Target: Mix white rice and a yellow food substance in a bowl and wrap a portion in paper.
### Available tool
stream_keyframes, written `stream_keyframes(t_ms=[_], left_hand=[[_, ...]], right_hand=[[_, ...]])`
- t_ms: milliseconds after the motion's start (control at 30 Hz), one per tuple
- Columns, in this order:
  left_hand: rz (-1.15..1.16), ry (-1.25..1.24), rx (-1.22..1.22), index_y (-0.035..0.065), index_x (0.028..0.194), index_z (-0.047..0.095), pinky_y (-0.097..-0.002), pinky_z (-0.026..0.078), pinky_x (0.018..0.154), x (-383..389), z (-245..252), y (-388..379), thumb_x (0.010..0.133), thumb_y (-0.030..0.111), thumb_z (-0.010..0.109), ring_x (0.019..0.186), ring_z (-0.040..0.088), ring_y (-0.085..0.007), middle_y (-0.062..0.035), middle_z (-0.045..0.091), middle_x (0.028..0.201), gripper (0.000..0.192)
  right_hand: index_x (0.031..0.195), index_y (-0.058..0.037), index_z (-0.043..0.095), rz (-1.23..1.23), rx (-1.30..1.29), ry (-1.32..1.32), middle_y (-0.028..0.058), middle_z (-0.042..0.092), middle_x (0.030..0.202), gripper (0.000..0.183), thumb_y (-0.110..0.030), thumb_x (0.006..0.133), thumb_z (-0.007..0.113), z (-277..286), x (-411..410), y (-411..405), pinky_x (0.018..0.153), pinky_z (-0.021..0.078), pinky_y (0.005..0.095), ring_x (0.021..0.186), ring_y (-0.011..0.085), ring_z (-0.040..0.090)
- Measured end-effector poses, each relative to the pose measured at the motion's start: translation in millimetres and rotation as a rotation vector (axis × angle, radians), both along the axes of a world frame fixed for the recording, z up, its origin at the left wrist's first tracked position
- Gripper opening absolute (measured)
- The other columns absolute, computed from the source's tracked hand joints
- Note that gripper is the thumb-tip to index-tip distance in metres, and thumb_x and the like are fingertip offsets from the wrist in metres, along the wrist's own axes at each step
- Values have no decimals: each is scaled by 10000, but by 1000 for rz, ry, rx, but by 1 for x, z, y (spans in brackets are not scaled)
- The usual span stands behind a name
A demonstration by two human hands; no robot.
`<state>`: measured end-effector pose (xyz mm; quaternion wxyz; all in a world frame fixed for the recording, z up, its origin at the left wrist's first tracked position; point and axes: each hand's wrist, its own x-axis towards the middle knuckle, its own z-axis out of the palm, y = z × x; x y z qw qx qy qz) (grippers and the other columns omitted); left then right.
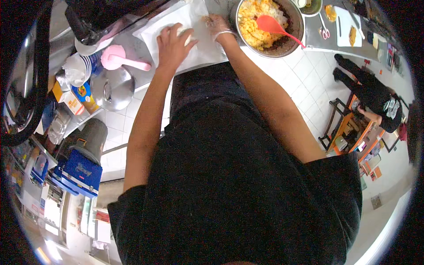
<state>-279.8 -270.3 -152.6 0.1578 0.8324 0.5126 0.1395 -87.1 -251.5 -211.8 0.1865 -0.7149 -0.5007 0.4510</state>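
My left hand [175, 44] is bare, its fingers spread and bent over a pale, roundish thing [184, 34] on a sheet of white paper [203, 49]. Whether the fingers grip it, I cannot tell. Near the paper's right side is my right hand [218, 26] in a clear plastic glove; brownish bits show at its fingertips, and its hold is unclear. Just right of it stands a large metal bowl [293, 39] of white rice and yellow food [251, 28], with a red spoon [270, 25] lying across it.
Left on the counter are a pink container with a pink scoop [114, 57], a metal lid [112, 87] and stacked white bowls [78, 69]. Scissors [324, 29] and a white cutting board [348, 29] lie at right. A person in black [374, 92] is farther right. A grey bin [92, 135] stands below left.
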Motion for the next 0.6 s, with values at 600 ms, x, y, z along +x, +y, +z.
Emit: stream_keyframes(t_ms=[600], left_hand=[[-96, 61, -134, 191, 1373, 521, -453, 418, 1008, -7, 22, -1, 781, 262, 775, 1181, 422, -376, -132, 463, 1343, 648]], right_hand=[[1063, -61, 653, -41, 113, -54, 231, 654, 1081, 338, -355, 924, 562, -23, -3, -8, 918, 467, 496, 1024, 420, 617]])
